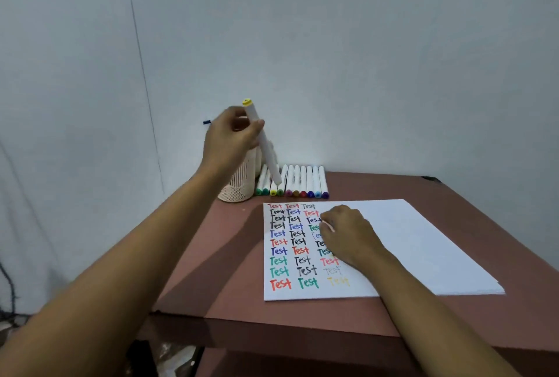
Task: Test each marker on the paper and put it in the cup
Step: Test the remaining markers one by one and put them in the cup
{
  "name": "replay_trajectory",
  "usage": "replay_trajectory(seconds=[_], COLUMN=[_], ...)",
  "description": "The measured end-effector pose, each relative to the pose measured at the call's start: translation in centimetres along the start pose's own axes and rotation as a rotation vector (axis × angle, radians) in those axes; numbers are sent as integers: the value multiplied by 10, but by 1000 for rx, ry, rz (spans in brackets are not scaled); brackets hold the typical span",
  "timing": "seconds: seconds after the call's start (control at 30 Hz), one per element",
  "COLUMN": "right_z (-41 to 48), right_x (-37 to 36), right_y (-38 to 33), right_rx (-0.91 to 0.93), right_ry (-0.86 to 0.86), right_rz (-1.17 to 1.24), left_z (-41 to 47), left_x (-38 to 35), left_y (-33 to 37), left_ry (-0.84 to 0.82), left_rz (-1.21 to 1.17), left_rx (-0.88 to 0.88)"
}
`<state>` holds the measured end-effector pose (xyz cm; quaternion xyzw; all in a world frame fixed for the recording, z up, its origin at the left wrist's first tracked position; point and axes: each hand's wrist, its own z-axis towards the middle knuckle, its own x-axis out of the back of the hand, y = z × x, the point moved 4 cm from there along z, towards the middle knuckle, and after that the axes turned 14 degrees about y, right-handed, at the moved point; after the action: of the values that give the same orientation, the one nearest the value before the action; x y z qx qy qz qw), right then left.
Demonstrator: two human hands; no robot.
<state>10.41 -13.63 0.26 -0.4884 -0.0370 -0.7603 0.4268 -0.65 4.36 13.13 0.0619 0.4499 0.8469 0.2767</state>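
Above the cup [237, 187] at the table's [348, 314] far left, the left hand [231, 137] grips the yellow-capped marker [266, 149] in curled fingers, while the right hand [348, 234] rests on the paper [423, 240], fingers curled, perhaps around something small.

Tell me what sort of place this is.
Probably a small desk in a bare room corner: a brown table against plain white walls, paper covered in test words, and a row of markers beside a cup.
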Motion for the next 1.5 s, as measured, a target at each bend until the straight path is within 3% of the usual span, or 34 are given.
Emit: replay_trajectory(seconds=[0.17,0.43,0.8,0.97,1.1,1.2,1.27,1.43,1.5], right_z=[0,1,2,1,0,0,2,16,28], right_x=[2,3,5,4,4,3,3,5,8], right_y=[-2,-2,-5,-5,-5,-5,-5,-7,-6], right_rx=[25,34,43,42,40,35,18,-62,-147], right_ry=[-15,-12,-15,-22,-33,-44,-40,43,89], right_rz=[-62,-71,-98,-98,-102,-120,-130,-119,-55], left_z=[54,80,62,53,20,-19,-40,-61,-64], left_x=[13,20,9,6,-7,-22,-32,-38,-38], left_y=[24,9,-26,-29,-19,-28,-46,-109,-119], left_ry=[121,177,-82,-41,53,-14,-134,-492,-604], left_rz=[164,355,837,805,698,623,630,839,921], left_rx=[-128,-137,-386,-483,-719,-843,-777,-280,-196])
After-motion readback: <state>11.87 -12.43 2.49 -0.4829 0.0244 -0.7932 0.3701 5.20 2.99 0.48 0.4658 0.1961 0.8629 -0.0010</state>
